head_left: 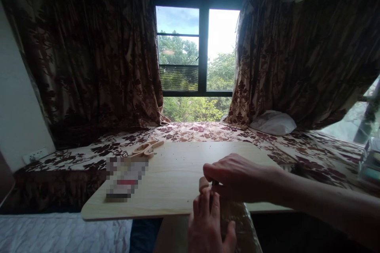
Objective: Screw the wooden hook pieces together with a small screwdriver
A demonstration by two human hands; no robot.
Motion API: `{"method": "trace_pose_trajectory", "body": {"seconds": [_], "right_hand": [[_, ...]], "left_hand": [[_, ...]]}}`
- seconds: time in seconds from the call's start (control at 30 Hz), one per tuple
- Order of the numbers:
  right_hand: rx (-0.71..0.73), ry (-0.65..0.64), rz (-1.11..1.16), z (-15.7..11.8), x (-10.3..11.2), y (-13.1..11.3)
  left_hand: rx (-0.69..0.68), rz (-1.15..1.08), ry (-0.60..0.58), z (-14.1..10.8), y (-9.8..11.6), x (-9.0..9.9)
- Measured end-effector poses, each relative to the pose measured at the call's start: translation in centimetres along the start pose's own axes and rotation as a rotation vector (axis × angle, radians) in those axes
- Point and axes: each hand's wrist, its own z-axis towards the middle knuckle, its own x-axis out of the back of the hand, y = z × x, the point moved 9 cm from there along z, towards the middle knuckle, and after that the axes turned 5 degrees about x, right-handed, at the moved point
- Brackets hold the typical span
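Observation:
My left hand (206,221) reaches up from the bottom edge, its fingers pressing on a pale wooden piece (203,184) and its thumb spread to the right. Only the rounded end of the piece shows past the fingertips. Just above, my right hand (234,178) comes in from the right and is closed around a small dark tool (216,182). Most of that tool is hidden in the fist, so its kind cannot be told. Under both hands lies a brown, shiny-wrapped block or board (242,221), jutting from the table's near edge.
On the light wooden table (166,182), curved wooden cut-outs (147,149) lie at the far left, behind a blurred-out flat object (126,180). Small crumbs dot the surface. Beyond are a flower-patterned ledge (196,129), a white plastic bag (273,122), curtains and a window.

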Motion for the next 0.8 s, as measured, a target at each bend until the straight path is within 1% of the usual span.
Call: {"method": "trace_pose_trajectory", "body": {"seconds": [0.13,0.23,0.3,0.4,0.43,0.57,0.7,0.8], "right_hand": [[-0.096,0.055,0.0,1.2,-0.2,2.2],[-0.163,0.065,0.006,2.9,-0.9,4.6],[-0.216,0.056,0.02,4.3,-1.8,6.8],[-0.3,0.035,0.063,6.2,-3.4,10.5],[-0.324,0.026,0.085,6.7,-4.0,11.7],[-0.414,0.055,0.165,8.1,-5.3,16.0],[-0.485,0.102,0.254,9.0,-6.2,19.3],[-0.523,0.154,0.309,9.2,-6.7,21.1]], "left_hand": [[0.116,-0.017,-0.142,1.7,-0.2,-0.6],[0.196,-0.024,-0.247,4.3,0.1,-1.0],[0.213,-0.021,-0.315,6.4,0.4,-1.6],[0.233,0.005,-0.318,9.7,0.3,-2.6],[0.245,0.015,-0.316,10.7,0.0,-3.1],[0.288,0.04,-0.332,14.0,-1.5,-5.6],[0.315,0.057,-0.394,16.2,-2.5,-7.5],[0.311,0.051,-0.476,16.9,-2.8,-7.7]]}}
